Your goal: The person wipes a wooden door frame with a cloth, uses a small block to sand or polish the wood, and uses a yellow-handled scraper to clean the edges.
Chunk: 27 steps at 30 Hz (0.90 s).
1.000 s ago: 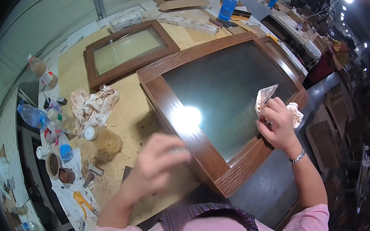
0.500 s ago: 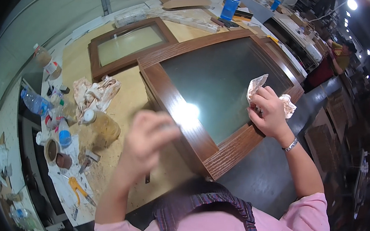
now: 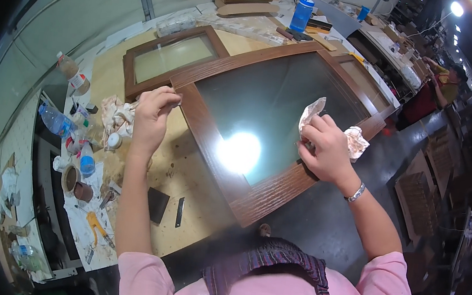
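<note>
A brown wooden door frame with a dark glass panel (image 3: 264, 104) lies before me, and a bright light reflects in the glass. My left hand (image 3: 153, 116) is at its left edge near the far-left corner. The fingers there are pinched together; what is between them, if anything, is too small to make out. Over the right part of the glass, my right hand (image 3: 326, 153) is closed around a crumpled, brown-stained cloth (image 3: 356, 142), whose ends stick out on both sides of the fist. A second stained rag (image 3: 116, 115) lies on the table, partly behind my left hand.
A smaller glazed wooden frame (image 3: 171, 55) lies behind on the worktable (image 3: 150, 237). Bottles (image 3: 56, 120), cups (image 3: 71, 177) and a yellow-handled tool (image 3: 98, 226) crowd the left side. A blue bottle (image 3: 302, 14) and cardboard (image 3: 247, 0) stand at the back. A person (image 3: 437, 92) works far right.
My left hand has moved away from me to the door frame's left edge. The right hand, with the cloth, has shifted slightly left. The door frame's near corner has swung left.
</note>
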Tool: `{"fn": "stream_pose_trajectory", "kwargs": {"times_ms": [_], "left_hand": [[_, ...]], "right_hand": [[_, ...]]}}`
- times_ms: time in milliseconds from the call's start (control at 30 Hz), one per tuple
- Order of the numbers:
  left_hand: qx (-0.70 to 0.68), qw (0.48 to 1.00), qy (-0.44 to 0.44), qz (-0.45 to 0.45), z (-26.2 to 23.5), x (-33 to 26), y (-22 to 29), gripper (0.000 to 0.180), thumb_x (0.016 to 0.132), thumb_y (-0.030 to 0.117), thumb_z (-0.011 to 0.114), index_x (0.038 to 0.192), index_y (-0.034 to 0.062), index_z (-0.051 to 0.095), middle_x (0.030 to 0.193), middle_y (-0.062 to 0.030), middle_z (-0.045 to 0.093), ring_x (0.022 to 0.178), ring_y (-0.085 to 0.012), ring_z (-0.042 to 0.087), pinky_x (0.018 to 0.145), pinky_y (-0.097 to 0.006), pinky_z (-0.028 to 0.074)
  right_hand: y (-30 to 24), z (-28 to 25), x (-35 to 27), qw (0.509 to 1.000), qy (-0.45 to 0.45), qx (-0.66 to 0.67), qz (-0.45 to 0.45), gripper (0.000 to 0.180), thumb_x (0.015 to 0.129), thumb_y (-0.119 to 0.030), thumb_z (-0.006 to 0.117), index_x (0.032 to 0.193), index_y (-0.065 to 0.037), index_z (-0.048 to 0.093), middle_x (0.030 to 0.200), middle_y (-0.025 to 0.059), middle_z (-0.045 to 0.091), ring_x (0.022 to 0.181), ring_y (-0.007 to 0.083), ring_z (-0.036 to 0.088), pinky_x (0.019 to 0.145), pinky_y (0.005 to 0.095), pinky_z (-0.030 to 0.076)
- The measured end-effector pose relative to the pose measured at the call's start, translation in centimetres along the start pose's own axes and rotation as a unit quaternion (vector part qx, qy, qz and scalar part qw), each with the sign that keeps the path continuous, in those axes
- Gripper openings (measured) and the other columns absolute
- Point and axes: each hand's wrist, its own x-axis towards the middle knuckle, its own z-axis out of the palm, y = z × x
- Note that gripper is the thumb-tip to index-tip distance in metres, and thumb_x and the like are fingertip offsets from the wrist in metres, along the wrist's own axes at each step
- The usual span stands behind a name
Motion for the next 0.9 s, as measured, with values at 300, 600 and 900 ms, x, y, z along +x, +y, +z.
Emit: {"fn": "stream_pose_trajectory", "kwargs": {"times_ms": [300,600,900], "left_hand": [[0.006,1.000,0.010,-0.011,1.2,2.9,-4.8,0.021,0.088,-0.008,0.063,0.105,0.0007,0.069,0.111,-0.0113,0.070,0.104,-0.0252,0.065,0.088,-0.032,0.052],[-0.230,0.930,0.080,-0.276,-0.1,-9.4,-0.8,0.016,0.099,0.007,0.063,0.109,-0.0020,0.070,0.092,0.0001,0.067,0.082,-0.0064,0.057,0.073,-0.023,0.045],[0.227,0.780,0.041,-0.582,-8.5,-37.2,-7.4,0.023,0.094,0.015,0.062,0.105,-0.0037,0.070,0.090,-0.0165,0.070,0.083,-0.0342,0.064,0.078,-0.040,0.050]], "right_hand": [[0.6,-0.4,-0.2,1.000,0.001,-0.011,0.009,0.014,0.073,-0.013,0.069,0.080,-0.005,0.059,0.085,0.0088,0.058,0.084,0.0291,0.056,0.070,0.0405,0.050],[0.7,0.2,-0.6,1.000,0.007,0.014,0.017,0.015,0.073,-0.008,0.069,0.081,-0.002,0.056,0.089,0.0125,0.058,0.087,0.0335,0.055,0.074,0.0453,0.046],[-0.6,0.3,-0.2,0.998,0.027,0.064,-0.003,0.015,0.075,-0.004,0.071,0.080,-0.001,0.057,0.082,0.0095,0.055,0.079,0.0287,0.053,0.068,0.0398,0.044]]}}
